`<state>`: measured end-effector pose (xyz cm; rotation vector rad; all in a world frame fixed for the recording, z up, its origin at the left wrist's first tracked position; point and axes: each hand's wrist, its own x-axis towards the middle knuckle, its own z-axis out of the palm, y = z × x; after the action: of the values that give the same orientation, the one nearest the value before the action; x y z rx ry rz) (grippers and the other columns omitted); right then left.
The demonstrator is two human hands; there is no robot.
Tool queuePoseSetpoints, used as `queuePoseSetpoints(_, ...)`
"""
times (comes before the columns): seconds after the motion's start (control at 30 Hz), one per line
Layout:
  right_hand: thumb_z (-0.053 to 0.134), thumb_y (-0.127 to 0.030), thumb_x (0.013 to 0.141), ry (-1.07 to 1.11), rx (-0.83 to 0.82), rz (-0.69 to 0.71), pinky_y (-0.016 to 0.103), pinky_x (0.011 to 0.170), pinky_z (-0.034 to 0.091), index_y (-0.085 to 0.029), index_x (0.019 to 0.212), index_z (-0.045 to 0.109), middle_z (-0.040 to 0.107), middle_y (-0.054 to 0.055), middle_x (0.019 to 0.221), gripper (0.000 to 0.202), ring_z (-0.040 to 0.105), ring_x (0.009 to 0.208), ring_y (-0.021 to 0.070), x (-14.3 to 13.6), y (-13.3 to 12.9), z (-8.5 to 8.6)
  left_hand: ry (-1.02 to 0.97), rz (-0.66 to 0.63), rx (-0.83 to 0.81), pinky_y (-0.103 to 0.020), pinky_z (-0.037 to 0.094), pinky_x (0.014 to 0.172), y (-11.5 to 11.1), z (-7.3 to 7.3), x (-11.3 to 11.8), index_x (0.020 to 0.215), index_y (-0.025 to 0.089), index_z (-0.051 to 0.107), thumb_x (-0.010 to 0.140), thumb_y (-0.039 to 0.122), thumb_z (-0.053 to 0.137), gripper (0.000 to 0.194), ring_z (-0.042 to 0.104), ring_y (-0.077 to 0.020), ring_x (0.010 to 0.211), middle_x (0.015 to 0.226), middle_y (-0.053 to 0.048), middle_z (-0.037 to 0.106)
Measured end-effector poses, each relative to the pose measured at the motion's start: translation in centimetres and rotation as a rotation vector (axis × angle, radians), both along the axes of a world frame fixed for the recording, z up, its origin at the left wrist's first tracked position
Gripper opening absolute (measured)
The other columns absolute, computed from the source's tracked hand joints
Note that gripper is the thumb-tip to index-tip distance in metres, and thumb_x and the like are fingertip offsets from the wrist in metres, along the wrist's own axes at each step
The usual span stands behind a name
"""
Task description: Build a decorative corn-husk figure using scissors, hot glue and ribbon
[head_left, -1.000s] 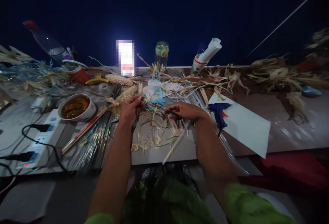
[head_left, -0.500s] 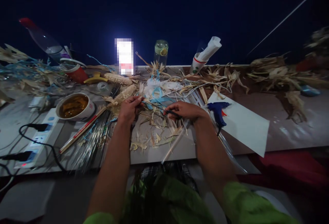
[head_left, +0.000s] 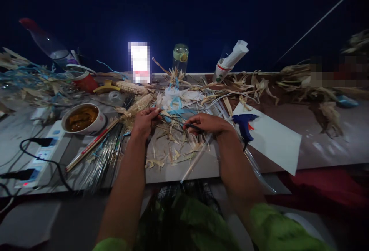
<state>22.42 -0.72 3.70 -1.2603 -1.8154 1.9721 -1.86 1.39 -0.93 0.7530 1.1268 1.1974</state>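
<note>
We see a dim scene under a near-black upper half; a glaring white lamp (head_left: 139, 62) at upper centre lights the table (head_left: 178, 166). Edges bend and blur, corners darkest.

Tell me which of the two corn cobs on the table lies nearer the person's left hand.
The nearer corn cob, angled just beyond the left hand, almost at its fingers. The other cob lies farther back, beside the yellow clip.

A grey table (head_left: 178, 172) stands under dark blue night, lit by one bright lamp (head_left: 139, 62)
</note>
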Motion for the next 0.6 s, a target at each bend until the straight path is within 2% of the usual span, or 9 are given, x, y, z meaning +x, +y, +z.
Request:
queuePoseSetpoints(0.2,0.065,-0.046,0.067,-0.011,0.022,0.013,0.020,0.056,0.036,-0.021,0.090,0.064,0.054,-0.004,0.062,0.034,0.044,0.055,0.0055,0.04,-0.05,0.04,-0.014,-0.009,-0.007,-0.018,0.041,0.046,-0.09,0.12,-0.15,0.073,0.010,0.066,0.051,0.029,0.077,0.031,0.052,-0.0070,0.048,0.057,-0.001,0.060)
queuePoseSetpoints(0.6,0.065,-0.039,0.068,0.001,0.017,-0.005,0.018,0.050,0.031,-0.019,0.086,0.065,0.054,-0.004,0.060,0.026,0.044,0.053,0.0045,-0.04,-0.18,0.14,-0.037,-0.009,-0.018,-0.018,0.045,0.048,-0.18,0.07,-0.03,0.071,0.011,0.066,0.050,0.027,0.079,0.030,0.053,-0.0070,0.049,0.061,-0.002,0.063)
